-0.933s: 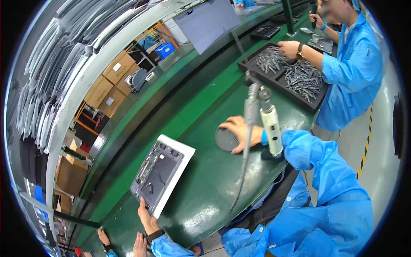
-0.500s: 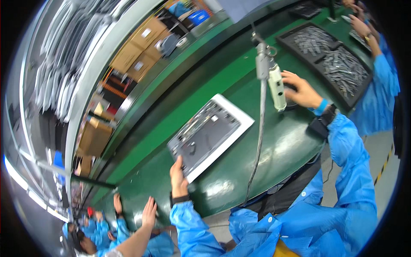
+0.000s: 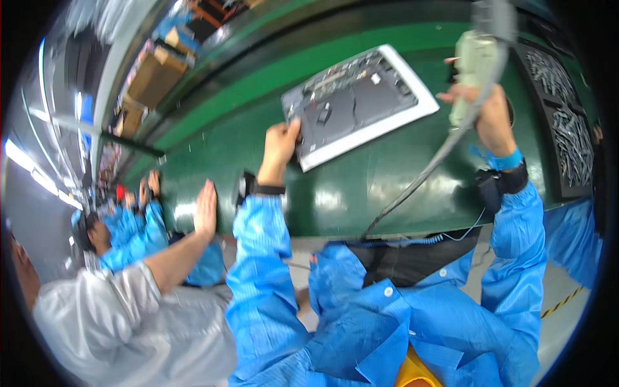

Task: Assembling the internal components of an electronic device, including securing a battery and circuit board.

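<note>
Fingers of the left hand [image 3: 278, 151] pinch the left edge of an opened laptop chassis [image 3: 351, 115] over the bench [image 3: 387, 168]. Fingers of the right hand [image 3: 495, 122] are blurred, partly hidden by a pale-green driver [image 3: 472, 63]; whether they grip it cannot be told.

Toward the right end of the worktop [image 3: 400, 187], the right hand [image 3: 495, 122] is blurred and partly covered by a pale green tool [image 3: 474, 61], its grip unreadable; the tool's smeared grey top runs off the upper edge. The left hand's [image 3: 278, 151] fingertips disappear beneath the open laptop shell [image 3: 348, 106]. Parts [image 3: 570, 148] in the black tray [image 3: 574, 191] are too small to identify.
</note>
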`<action>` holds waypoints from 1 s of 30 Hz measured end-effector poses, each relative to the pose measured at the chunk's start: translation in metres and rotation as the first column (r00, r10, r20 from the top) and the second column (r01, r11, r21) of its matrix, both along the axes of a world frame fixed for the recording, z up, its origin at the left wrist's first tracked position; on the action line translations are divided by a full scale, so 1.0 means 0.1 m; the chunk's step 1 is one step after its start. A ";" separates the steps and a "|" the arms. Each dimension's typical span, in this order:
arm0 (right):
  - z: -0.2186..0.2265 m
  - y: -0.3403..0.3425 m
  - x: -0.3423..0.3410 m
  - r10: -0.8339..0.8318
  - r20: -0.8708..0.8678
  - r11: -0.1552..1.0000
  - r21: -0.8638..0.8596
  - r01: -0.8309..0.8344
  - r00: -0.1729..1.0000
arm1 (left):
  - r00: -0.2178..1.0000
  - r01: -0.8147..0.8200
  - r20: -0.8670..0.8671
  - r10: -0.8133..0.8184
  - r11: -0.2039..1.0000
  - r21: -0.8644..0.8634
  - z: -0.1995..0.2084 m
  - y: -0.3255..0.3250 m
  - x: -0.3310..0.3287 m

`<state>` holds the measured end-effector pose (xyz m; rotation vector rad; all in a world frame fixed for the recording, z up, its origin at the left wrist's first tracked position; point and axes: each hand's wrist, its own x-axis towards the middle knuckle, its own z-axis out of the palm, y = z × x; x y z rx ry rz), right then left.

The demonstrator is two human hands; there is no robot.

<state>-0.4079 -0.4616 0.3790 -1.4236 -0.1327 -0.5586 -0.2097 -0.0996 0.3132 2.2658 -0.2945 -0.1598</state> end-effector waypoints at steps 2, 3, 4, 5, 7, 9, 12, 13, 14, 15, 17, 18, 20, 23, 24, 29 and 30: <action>-0.04 -0.17 -0.18 0.018 0.051 1.000 -0.019 -0.017 0.999 | 0.993 -0.079 -0.087 0.075 0.996 -0.037 0.22 -0.07 -0.16; 0.00 -0.17 -0.20 0.102 0.038 0.992 0.075 -0.105 0.994 | 0.991 -0.122 0.054 0.121 0.993 0.005 0.22 0.06 -0.21; 0.05 -0.15 -0.26 0.187 0.027 0.967 0.171 -0.189 0.982 | 0.968 -0.171 0.193 0.159 0.984 0.051 0.21 0.23 -0.36; 0.14 -0.24 -0.48 0.075 0.011 0.977 0.199 -0.075 0.997 | 0.928 -0.141 0.336 0.161 0.987 -0.081 0.19 0.17 -0.57; 0.16 -0.48 -0.69 0.080 0.011 0.961 0.265 -0.080 0.997 | 0.817 -0.094 0.531 0.225 0.960 -0.263 0.33 0.28 -1.34; 0.17 -0.70 -0.91 0.031 -0.028 0.949 0.315 -0.021 0.999 | 0.902 -0.075 0.384 0.196 0.948 -0.308 -0.04 0.50 -2.17; 0.28 -1.03 -1.03 0.224 0.029 0.935 0.274 -0.223 0.974 | 0.834 0.233 0.519 -0.187 0.972 -0.025 -0.98 0.63 -2.72; 0.38 -1.12 -1.09 0.241 0.027 0.937 0.255 -0.240 0.970 | 0.847 0.186 0.506 -0.162 0.983 0.003 -1.20 0.60 -2.75; 0.50 -1.20 -1.15 -0.060 -0.133 0.937 0.334 0.101 0.989 | 0.860 0.145 0.491 -0.140 0.989 0.030 -1.40 0.54 -2.78; 0.49 -1.23 -1.12 -0.314 -0.306 0.831 0.370 0.416 0.899 | 0.862 0.112 0.494 -0.111 0.993 0.028 -1.46 0.49 -2.82; 0.39 -1.38 -1.14 -0.191 -0.166 0.926 0.296 0.234 0.967 | 0.913 0.072 0.382 -0.144 0.978 0.195 -1.63 0.28 -2.72; 0.33 -1.91 -1.22 -0.277 -0.208 0.857 0.388 0.339 0.938 | 0.913 0.086 0.380 -0.147 0.981 0.174 -1.73 0.15 -2.65; 0.43 -1.95 -1.43 -0.193 -0.142 0.919 0.321 0.229 0.971 | 0.996 -0.083 0.033 0.088 0.989 -0.123 -1.90 -0.20 -2.41; 0.48 -1.96 -1.57 -0.166 -0.114 0.940 0.281 0.192 0.979 | 0.984 -0.175 -0.091 0.153 0.922 -0.345 -2.69 -0.54 -2.04; 0.50 -1.94 -1.64 -0.169 -0.111 0.945 0.265 0.193 0.979 | 0.988 -0.151 -0.095 0.125 0.922 -0.357 -2.74 -0.60 -1.97; 0.46 -1.55 -1.90 -0.111 -0.066 0.987 0.107 0.118 0.992 | 0.859 0.319 -0.236 -0.455 0.834 -0.449 -2.63 -0.58 -2.01; 0.42 -1.34 -1.87 -0.202 -0.023 0.976 0.081 0.204 0.979 | 0.817 0.305 -0.268 -0.511 0.777 -0.551 -2.59 -0.59 -2.03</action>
